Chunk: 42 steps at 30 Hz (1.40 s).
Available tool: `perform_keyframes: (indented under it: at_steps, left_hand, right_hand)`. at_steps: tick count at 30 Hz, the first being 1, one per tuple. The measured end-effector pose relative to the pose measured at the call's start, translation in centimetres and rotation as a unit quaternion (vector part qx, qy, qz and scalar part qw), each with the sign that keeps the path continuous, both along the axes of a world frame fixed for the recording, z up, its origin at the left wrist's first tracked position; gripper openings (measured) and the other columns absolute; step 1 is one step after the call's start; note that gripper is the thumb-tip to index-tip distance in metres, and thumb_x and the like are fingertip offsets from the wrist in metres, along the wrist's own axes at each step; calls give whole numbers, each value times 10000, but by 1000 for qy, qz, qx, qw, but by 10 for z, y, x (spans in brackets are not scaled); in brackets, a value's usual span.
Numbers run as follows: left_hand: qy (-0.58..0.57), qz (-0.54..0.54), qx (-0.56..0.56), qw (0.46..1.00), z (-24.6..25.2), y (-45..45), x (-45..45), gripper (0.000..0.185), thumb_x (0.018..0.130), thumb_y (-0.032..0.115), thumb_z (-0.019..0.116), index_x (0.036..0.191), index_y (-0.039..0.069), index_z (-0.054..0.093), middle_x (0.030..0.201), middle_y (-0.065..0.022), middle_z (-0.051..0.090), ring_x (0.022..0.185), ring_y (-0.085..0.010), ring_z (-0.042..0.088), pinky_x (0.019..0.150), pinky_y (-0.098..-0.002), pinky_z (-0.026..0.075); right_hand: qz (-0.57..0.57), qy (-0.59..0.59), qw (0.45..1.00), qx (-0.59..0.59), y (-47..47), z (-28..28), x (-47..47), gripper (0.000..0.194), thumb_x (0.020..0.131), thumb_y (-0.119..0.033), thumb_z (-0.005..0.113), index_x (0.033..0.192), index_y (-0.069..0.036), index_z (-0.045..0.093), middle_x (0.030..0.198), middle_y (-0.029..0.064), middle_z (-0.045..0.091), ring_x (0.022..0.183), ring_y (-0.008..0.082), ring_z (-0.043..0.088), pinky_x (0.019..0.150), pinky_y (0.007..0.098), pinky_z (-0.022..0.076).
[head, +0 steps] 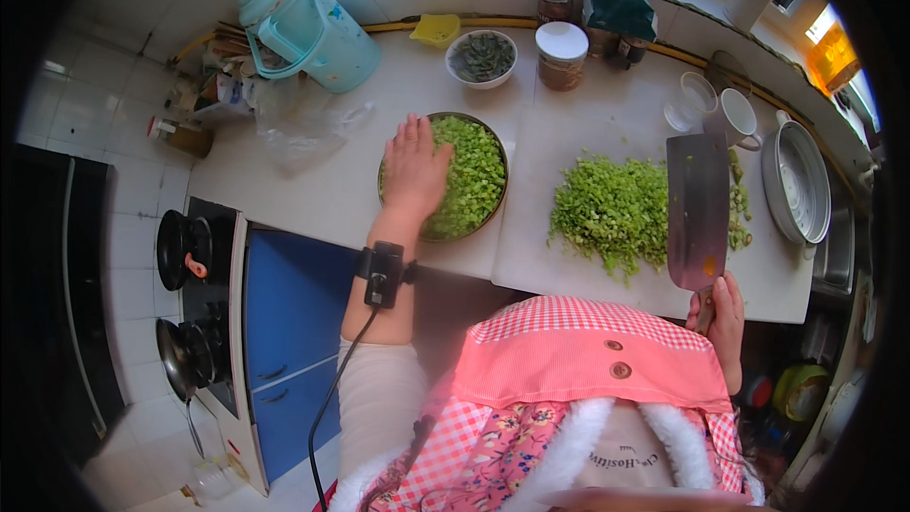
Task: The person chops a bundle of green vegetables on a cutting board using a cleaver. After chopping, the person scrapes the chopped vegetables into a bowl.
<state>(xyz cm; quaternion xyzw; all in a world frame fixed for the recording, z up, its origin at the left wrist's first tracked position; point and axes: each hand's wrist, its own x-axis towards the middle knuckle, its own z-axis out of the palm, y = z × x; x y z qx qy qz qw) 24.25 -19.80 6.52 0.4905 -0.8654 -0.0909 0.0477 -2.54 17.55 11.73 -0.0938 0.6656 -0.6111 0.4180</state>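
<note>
My left hand (418, 163) lies palm down, thumb spread, over the left part of a round dish (503, 188) filled with finely chopped green vegetable (473, 167). It grips nothing. In my right hand (726, 309) is the wooden handle of a cleaver (697, 213), its broad blade pointing away from me. Behind or under that blade, a loose heap of the same chopped greens (615, 210) spreads over a white cutting board (530, 235). Thicker cut pieces (741, 213) lie just right of the blade, which hides part of the pile.
Along the back stand a turquoise thermos jug (313, 28), a white bowl of dark leaves (483, 60) and lidded jars (561, 57). A mug (736, 117) and a metal strainer pan (796, 181) sit at right. Pans rest on the stove (227, 263) at left. A cable (330, 398) trails from my left wrist.
</note>
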Motion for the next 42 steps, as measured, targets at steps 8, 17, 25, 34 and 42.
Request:
perform_keyframes:
  at_steps: [8,17,25,34,42]
  left_hand:
    - [-32,-24,-21,999,-19,-8,18,662,994,425,369,1495,20,220,1560,-188,204,1448,-333,173,1173,-455,114]
    - [199,-264,-52,942,0,62,-50,469,957,176,529,1389,19,435,1461,-228,379,1360,-405,338,1125,-487,256]
    - [161,-339,37,926,-39,155,-120,971,733,444,755,1478,49,273,1538,-235,207,1421,-416,185,1149,-526,163]
    - [51,-318,22,946,-53,195,-162,1253,612,644,750,1524,74,107,1577,-226,35,1461,-393,-13,1150,-545,-3]
    - [125,-323,-46,937,-68,224,-206,1221,631,665,724,1517,65,135,1560,-267,60,1449,-427,32,1148,-549,38]
  right_hand:
    - [-37,-39,999,2,3,1,-4,212,1005,-269,454,1089,-90,533,685,14,537,480,73,488,433,188,406]
    - [-42,221,969,103,38,-26,-32,231,981,-212,530,1136,-49,583,678,-5,543,539,57,494,499,209,413]
    - [14,386,895,225,50,-48,-62,274,968,-272,547,1131,-57,593,640,37,567,561,135,570,553,300,467]
    - [18,80,989,120,55,-43,-92,250,1008,-295,445,952,-64,521,671,18,526,511,100,502,483,245,459]
    - [3,-79,996,39,72,-70,-114,239,1006,-305,417,1022,-80,497,686,40,546,485,117,507,464,251,468]
